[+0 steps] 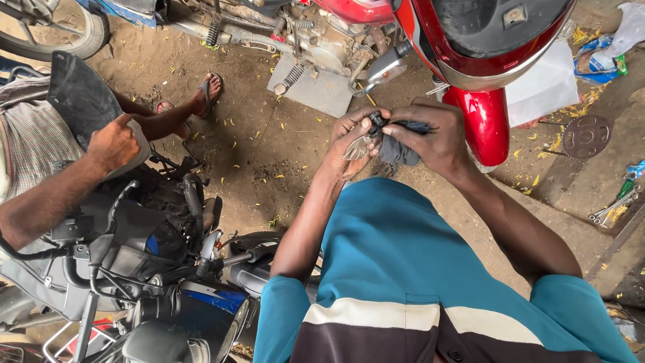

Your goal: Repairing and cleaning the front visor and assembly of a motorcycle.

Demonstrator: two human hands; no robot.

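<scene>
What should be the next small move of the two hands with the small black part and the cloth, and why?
Probably turn the small black part a little inside the dark cloth: the left hand pinches it, and the right hand presses the cloth on one side only.

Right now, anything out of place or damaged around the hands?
Nothing looks broken. Both hands, left hand and right hand, hold a small dark part in a grey rag. Odd bits: spanners lie loose on the dirt ground, and yellow petals are scattered across it.
</scene>
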